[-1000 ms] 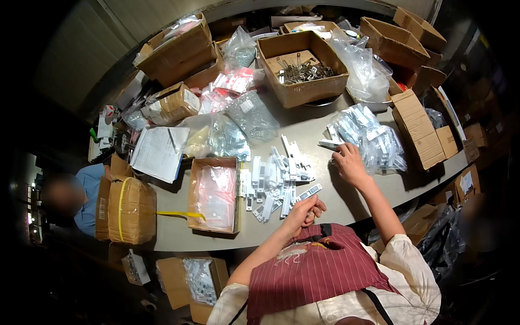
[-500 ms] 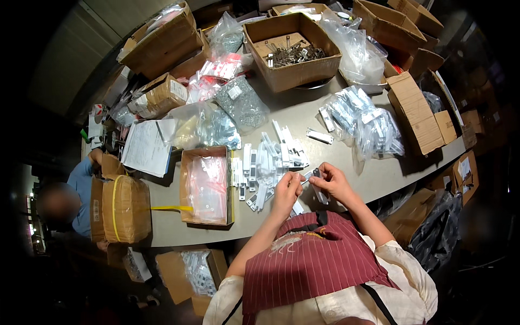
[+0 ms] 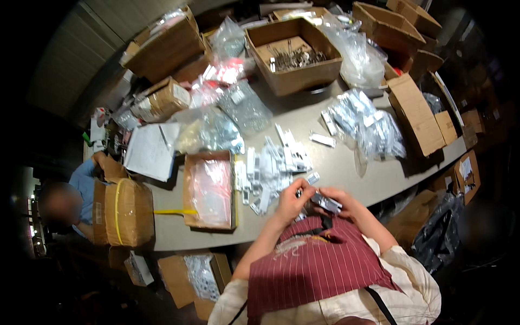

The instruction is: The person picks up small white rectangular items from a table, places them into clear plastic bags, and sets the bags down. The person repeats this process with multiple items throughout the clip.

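Observation:
Both my hands are close together above the table's near edge, by my apron. My right hand [image 3: 346, 202] is closed around a grey, shiny, narrow part [image 3: 326, 203]; its exact kind is blurred. My left hand [image 3: 294, 201] is pinched just left of that part, with a small dark thing at its fingertips that I cannot make out. Beyond my left hand lies a loose pile of white and grey strip-like pieces [image 3: 273, 167]. A single white piece [image 3: 323, 139] lies apart, farther back. A small light piece [image 3: 313, 177] sits just beyond my fingers.
Left of the pile stands an open carton [image 3: 235, 216] of clear and pink bags. Plastic bags of wrapped parts [image 3: 362, 120] lie to the right. A box of metal pieces [image 3: 292, 82] stands at the back. At left, a person [image 3: 83, 187] is beside a strapped carton [image 3: 130, 211].
The grey part in my right hand has turned from upright to nearly level. My left hand has shifted slightly right and down. The whole view has moved a little.

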### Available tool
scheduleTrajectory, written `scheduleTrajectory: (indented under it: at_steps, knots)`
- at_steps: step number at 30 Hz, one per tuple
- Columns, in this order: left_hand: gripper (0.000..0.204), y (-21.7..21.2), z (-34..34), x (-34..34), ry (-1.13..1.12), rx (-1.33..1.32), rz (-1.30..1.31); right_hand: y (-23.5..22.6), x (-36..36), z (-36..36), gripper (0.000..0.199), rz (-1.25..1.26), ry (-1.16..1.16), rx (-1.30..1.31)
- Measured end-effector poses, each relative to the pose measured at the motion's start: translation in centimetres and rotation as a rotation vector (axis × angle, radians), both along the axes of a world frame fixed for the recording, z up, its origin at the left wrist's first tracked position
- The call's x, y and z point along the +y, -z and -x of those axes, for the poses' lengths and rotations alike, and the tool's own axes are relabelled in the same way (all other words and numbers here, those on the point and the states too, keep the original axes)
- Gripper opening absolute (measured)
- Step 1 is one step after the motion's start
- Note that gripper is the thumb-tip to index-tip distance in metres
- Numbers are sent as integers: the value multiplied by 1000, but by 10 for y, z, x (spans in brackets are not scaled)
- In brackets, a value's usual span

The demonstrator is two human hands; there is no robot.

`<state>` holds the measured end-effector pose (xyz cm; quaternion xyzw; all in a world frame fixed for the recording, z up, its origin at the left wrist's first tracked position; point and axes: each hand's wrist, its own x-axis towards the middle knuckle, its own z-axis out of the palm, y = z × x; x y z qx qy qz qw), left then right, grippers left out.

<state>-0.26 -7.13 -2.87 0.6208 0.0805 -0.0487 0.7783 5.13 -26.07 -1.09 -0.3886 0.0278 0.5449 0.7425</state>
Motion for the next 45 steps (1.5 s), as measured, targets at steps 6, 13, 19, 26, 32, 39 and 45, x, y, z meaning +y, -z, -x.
scheduleTrajectory:
  at_steps: [6,13,19,26,32,39,45]
  knots:
    - [26,-30,-4,13,-4,-106,-384,-1,18,-4,50,132,-85,-114]
    - [27,-31,4,7,-73,-573,-890,6,22,-1,49,358,45,-180]
    - [16,-54,-1,17,-95,-28,618,4,14,-15,52,270,278,-86]
    - [14,-26,-2,8,1,256,872,-13,19,-15,47,321,337,-198]
    - [32,18,2,-11,156,270,167,1,21,-11,38,281,438,-293]
    - [36,1,1,-23,128,310,171,11,20,-3,37,212,430,-345]
    - [28,-9,-1,-13,114,390,316,5,18,-2,37,118,423,-346]
